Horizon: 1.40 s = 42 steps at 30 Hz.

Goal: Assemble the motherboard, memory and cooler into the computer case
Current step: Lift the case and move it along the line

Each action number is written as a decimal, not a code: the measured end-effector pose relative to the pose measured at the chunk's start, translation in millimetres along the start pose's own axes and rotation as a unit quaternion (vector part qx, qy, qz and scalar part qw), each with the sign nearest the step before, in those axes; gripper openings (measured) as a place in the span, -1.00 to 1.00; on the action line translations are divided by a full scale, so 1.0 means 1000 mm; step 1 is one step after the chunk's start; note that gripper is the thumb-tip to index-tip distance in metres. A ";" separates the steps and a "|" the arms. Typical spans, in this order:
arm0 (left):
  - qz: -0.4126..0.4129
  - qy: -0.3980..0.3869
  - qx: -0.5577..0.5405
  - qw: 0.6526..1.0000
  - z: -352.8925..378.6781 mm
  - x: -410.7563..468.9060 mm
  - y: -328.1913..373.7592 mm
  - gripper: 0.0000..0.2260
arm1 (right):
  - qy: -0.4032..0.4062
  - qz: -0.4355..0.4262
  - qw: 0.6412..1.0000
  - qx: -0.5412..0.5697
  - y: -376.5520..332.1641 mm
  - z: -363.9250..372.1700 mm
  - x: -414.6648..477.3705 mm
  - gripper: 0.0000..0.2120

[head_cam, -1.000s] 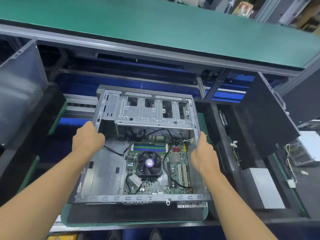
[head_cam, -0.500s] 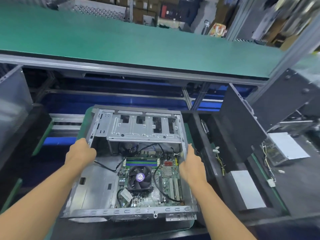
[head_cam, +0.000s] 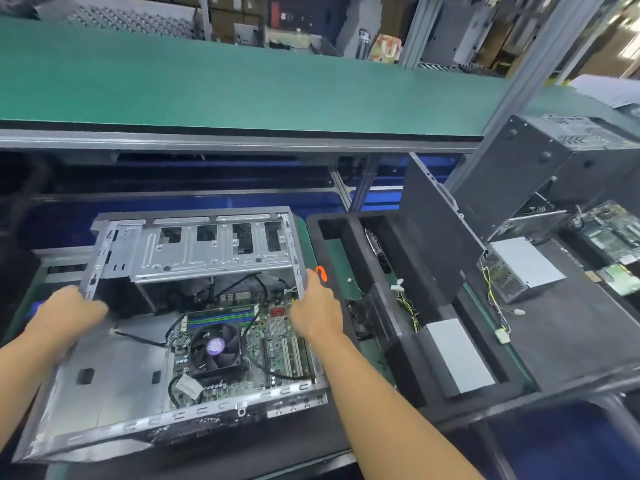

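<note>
Computer case (head_cam: 114, 372) lay open side up on the bench before me, just left of a black foam tray (head_cam: 349, 237). Its long axis ran away from me, slightly skewed: drive cage (head_cam: 207, 252) far, slotted rear edge near. My left hand (head_cam: 71, 315) gripped the left wall and my right hand (head_cam: 317, 311) gripped the right rim, fingertips hidden over the edges. All dull stamped steel. Inside were the green motherboard (head_cam: 277, 344), a round black cooler (head_cam: 216, 348) and striped memory (head_cam: 221, 315). The near-left corner was too blurry to read.
</note>
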State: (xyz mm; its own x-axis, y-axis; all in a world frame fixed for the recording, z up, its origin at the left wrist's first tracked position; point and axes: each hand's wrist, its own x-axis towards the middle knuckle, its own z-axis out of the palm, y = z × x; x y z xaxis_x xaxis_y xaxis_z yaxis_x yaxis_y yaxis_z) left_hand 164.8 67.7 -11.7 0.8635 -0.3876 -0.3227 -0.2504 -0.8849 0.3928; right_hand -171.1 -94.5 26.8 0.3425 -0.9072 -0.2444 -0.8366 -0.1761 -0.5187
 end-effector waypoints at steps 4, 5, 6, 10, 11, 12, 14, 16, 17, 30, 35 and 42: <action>0.115 0.083 -0.034 0.989 -0.013 -0.040 0.010 -0.65 | -0.065 0.022 0.998 -0.005 0.001 -0.003 -0.006 -0.37; 0.176 0.127 -0.006 0.976 -0.012 -0.049 0.013 -0.64 | -0.062 0.009 0.997 -0.037 0.002 -0.001 -0.011 -0.32; 0.239 0.169 0.020 0.956 -0.012 -0.061 0.016 -0.63 | -0.038 -0.020 0.996 -0.084 0.001 0.001 -0.018 -0.28; 0.344 0.190 -0.007 0.919 -0.005 -0.115 0.034 -0.75 | 0.025 -0.208 0.968 -0.134 -0.010 0.011 -0.050 -0.41; 0.340 0.145 -0.037 0.928 -0.002 -0.130 0.036 -0.78 | -0.001 -0.242 0.962 -0.127 -0.010 0.015 -0.058 -0.51; 0.327 0.085 -0.063 0.939 0.002 -0.144 0.036 -0.80 | -0.040 -0.259 0.958 -0.117 -0.011 0.017 -0.065 -0.64; 0.302 -0.005 -0.057 0.951 0.010 -0.168 0.031 -0.83 | -0.111 -0.246 0.956 -0.117 -0.009 0.021 -0.076 -0.81; 0.298 -0.031 -0.037 0.953 0.018 -0.187 0.018 -0.83 | -0.122 -0.240 0.956 -0.122 -0.006 0.022 -0.078 -0.80; 0.295 -0.036 -0.034 0.954 0.022 -0.195 0.010 -0.82 | -0.120 -0.247 0.953 -0.127 -0.005 0.022 -0.078 -0.80; 0.284 0.103 -0.097 0.948 0.018 -0.231 -0.065 -0.75 | -0.058 -0.283 0.952 -0.101 -0.003 0.028 -0.084 -0.77; 0.221 0.226 -0.120 0.941 0.002 -0.236 -0.132 -0.75 | 0.016 -0.368 0.924 -0.107 -0.027 0.051 -0.119 -0.65; 0.040 0.062 -0.147 0.986 0.026 -0.256 -0.257 -0.79 | -0.200 -0.481 0.851 0.075 -0.068 0.131 -0.206 -0.73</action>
State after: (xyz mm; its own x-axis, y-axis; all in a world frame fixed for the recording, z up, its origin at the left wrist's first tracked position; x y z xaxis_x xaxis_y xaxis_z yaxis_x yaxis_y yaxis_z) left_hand -2.9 387.6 -52.1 0.8974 -0.4029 -0.1799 -0.1985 -0.7329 0.6507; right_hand -129.0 154.7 5.1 0.9804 -0.1645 0.1084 -0.0346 -0.6853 -0.7274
